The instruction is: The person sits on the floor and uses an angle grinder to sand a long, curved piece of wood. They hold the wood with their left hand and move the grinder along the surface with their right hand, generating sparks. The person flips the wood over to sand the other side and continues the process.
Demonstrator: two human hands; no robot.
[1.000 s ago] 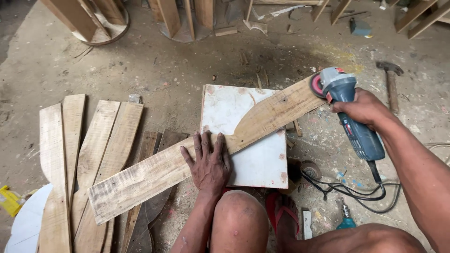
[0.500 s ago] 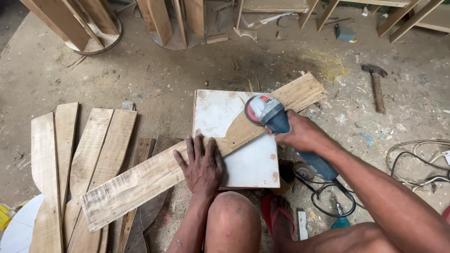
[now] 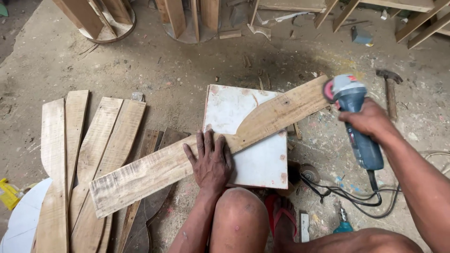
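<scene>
Five fingers flat atop plank

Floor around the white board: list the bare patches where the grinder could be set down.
Bare floor lies beyond the white board, before the wooden frames. A smaller patch sits between grinder and hammer. Crowded: stacked planks left, cable near the foot.

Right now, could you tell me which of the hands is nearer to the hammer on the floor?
The right hand. It grips the blue grinder just left of the hammer. The left hand lies flat on the long plank, much farther left.
</scene>
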